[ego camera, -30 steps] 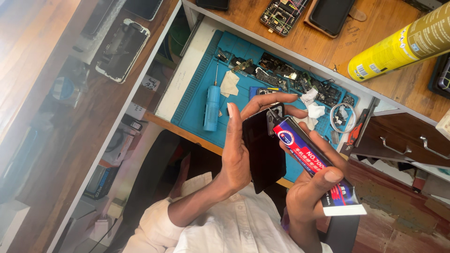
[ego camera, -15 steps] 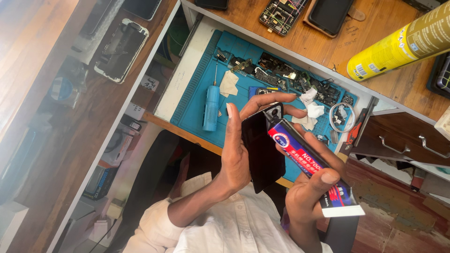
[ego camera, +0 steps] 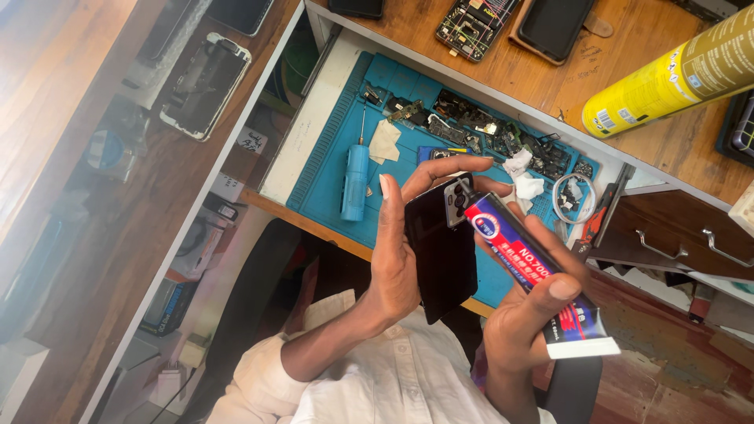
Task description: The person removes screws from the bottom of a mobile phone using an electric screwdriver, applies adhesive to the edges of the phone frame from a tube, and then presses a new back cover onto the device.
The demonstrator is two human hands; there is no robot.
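My left hand (ego camera: 393, 267) grips a black phone (ego camera: 444, 263) upright by its edges, back facing right, the camera cluster at the top. My right hand (ego camera: 522, 334) is shut on a red and blue glue tube (ego camera: 526, 267) with a white crimped end. The tube's nozzle touches the phone's upper edge beside the camera. Both hands hover above the front edge of a blue work mat (ego camera: 330, 180) lying in an open drawer.
On the mat lie a blue electric screwdriver (ego camera: 355, 180), small circuit boards and parts (ego camera: 479, 129), white tissue (ego camera: 525, 177) and a coiled cable (ego camera: 569, 196). A yellow spray can (ego camera: 667, 82), a phone board (ego camera: 475, 23) and a dark phone (ego camera: 554, 27) rest on the wooden desk behind.
My right hand has brought the tube slightly left, so its nozzle sits closer against the phone's top. The left hand holds the phone almost still.
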